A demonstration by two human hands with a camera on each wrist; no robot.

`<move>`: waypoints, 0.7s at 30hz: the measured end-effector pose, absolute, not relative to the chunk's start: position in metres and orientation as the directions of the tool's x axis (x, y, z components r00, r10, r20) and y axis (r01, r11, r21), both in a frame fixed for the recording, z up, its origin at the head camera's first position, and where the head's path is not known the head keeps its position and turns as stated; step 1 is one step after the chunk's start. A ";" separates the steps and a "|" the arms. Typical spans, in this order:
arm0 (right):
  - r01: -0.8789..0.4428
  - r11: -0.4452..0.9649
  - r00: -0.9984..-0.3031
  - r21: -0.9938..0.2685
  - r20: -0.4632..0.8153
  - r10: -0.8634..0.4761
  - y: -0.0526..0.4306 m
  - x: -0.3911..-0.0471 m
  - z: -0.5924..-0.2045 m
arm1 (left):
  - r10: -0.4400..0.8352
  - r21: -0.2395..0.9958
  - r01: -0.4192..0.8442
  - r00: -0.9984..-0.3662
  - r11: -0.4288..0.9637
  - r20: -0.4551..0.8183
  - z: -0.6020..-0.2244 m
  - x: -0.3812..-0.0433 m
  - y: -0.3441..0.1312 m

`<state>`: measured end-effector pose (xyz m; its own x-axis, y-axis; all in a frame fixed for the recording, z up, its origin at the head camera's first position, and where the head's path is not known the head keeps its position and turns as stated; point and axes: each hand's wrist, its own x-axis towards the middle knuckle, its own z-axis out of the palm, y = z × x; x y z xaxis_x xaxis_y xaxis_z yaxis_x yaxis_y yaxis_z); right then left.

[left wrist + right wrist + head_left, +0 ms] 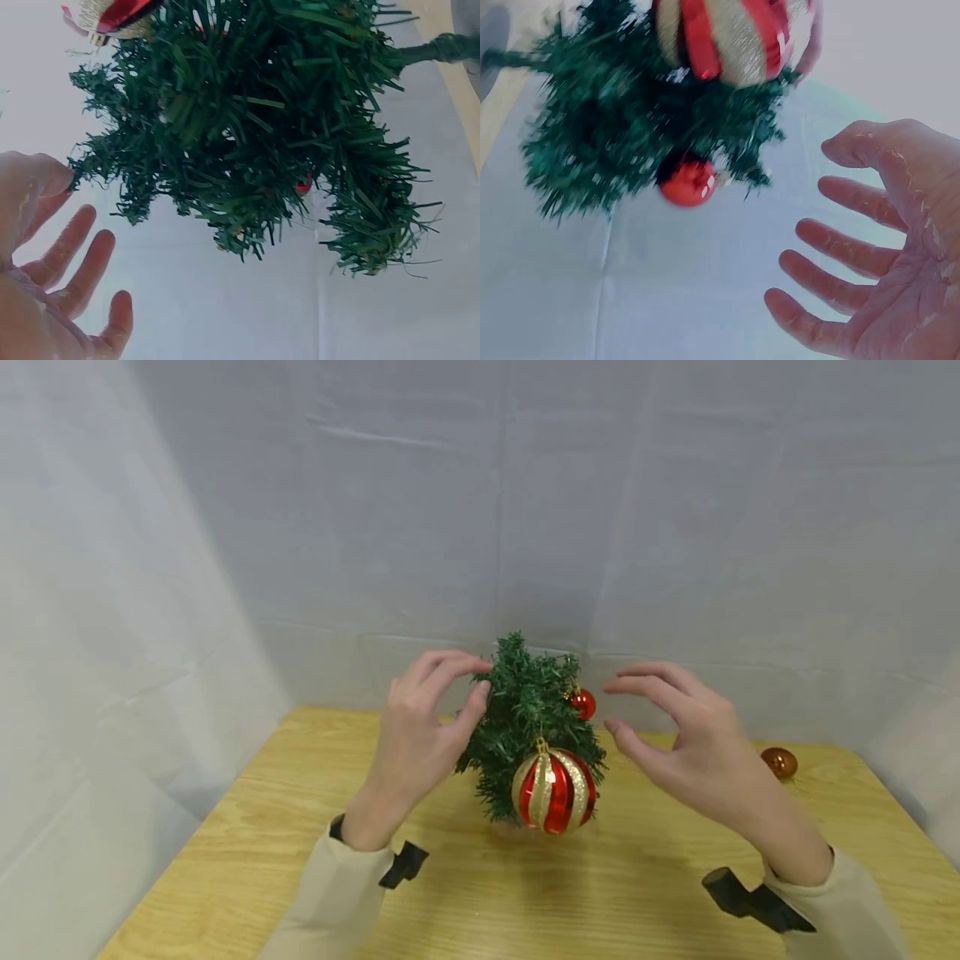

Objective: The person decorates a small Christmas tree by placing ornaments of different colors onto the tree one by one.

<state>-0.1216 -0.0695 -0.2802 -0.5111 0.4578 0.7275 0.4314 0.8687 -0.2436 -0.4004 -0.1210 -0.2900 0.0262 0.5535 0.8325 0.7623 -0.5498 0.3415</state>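
A small green artificial Christmas tree [517, 710] stands on the table. My left hand [423, 718] is at its upper left, thumb and forefinger pinching the tip of a branch [86, 166]; the other fingers are spread in the left wrist view. A big red-and-gold striped bauble [555, 791] hangs at the tree's front. On the right side hangs a small shiny red bauble [688, 182]. My right hand [693, 735] is held in the air just right of that bauble, fingers apart and holding nothing.
A copper-brown bauble [780, 763] lies on the wooden table [622, 893] behind my right wrist. White-grey sheeting [420, 527] hangs behind the table and along its sides. Black wrist mounts [757, 902] stick out from both sleeves.
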 end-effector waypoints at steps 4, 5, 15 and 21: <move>0.446 0.870 -0.495 -0.210 0.752 0.436 -0.064 -0.110 -0.286 | 0.542 0.332 0.760 0.031 -0.558 0.840 -0.291 -0.402 -0.118; 0.449 0.872 -0.494 -0.196 0.758 0.425 -0.062 -0.107 -0.288 | 0.536 0.328 0.759 0.033 -0.562 0.843 -0.291 -0.402 -0.118; 0.424 0.901 -0.473 -0.090 0.826 0.305 -0.038 -0.082 -0.304 | 0.517 0.307 0.761 0.043 -0.571 0.855 -0.293 -0.403 -0.116; 0.436 0.896 -0.451 -0.078 0.843 0.293 -0.028 -0.066 -0.312 | 0.510 0.292 0.764 0.056 -0.575 0.858 -0.293 -0.403 -0.117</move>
